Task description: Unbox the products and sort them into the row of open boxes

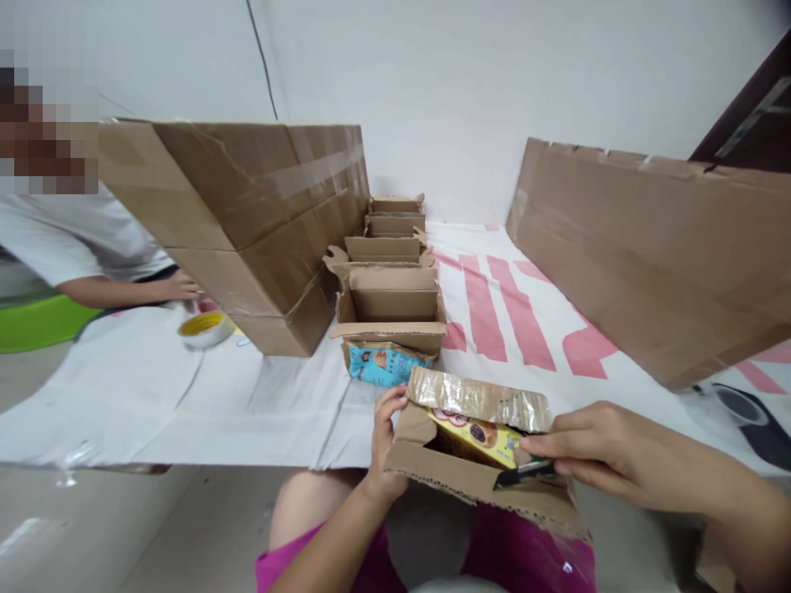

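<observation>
A small open cardboard box (426, 461) rests tilted at the table's near edge, above my lap, its flaps folded outward. My left hand (386, 441) grips its left side, fingers around the edge. Inside lies a yellow printed snack box (479, 436), partly hidden by the flaps. My right hand (593, 449) is closed on a slim dark tool that looks like a utility knife (525, 474), its tip over the near flap. Some of its handle is hidden by my fingers. A blue snack packet (383, 365) lies just beyond my left hand.
Several open cardboard boxes (392, 305) stand in a row going back. Large cardboard panels rise on the left (259, 189) and right (648, 247). A white bowl (203, 329) sits near another person's hand (182, 286). A black device (751, 416) lies at right.
</observation>
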Action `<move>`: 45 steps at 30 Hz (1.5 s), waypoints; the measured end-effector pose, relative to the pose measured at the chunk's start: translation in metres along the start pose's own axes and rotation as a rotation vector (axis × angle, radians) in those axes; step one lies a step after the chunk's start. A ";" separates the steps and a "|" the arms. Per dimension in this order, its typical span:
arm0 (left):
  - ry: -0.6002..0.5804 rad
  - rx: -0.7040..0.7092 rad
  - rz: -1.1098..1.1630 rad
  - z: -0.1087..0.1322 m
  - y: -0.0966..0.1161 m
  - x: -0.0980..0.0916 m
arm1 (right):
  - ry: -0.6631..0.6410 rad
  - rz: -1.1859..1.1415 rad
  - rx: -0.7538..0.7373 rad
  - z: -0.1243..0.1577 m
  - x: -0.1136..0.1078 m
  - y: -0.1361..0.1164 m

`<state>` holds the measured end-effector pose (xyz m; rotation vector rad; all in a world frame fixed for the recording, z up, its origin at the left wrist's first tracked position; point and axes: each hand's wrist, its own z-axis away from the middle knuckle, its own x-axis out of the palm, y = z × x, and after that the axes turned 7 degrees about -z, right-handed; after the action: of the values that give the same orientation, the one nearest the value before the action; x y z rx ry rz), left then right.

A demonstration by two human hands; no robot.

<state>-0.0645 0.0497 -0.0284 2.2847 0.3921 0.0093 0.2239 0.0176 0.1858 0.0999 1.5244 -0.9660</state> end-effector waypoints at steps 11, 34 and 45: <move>-0.054 0.063 -0.050 -0.007 0.010 -0.006 | 0.349 0.246 0.107 0.006 0.009 0.033; -0.018 0.058 -0.087 -0.002 0.007 -0.003 | 0.690 0.667 0.158 -0.002 0.025 0.045; -0.039 0.064 -0.066 -0.002 0.009 -0.004 | 0.530 0.577 0.462 -0.006 0.043 0.099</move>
<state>-0.0660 0.0448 -0.0202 2.3304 0.4537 -0.0825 0.2661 0.0651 0.0986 1.1380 1.5714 -0.8286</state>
